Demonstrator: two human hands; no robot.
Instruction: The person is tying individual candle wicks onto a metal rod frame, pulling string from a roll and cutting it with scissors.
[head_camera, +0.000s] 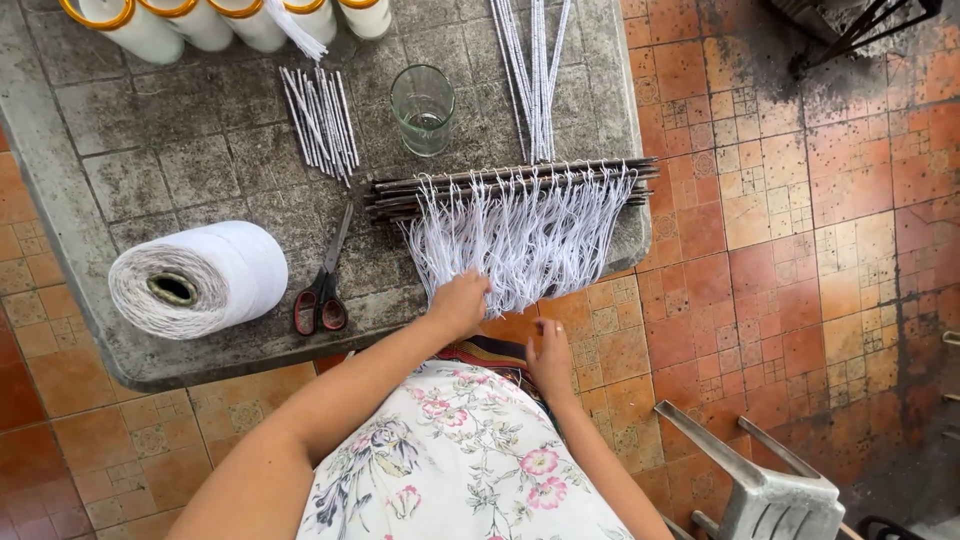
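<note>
left hand (460, 303) fingers curled into white cord fringe (525, 240); right hand (551, 358) pinching fringe strands.

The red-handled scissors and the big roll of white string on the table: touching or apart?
Apart. The head view shows bare grey tabletop between the scissors and the roll of white string.

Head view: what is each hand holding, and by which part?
Left hand grips the white cord fringe at its hanging lower ends; right hand touches the tips, grip unclear.
</note>
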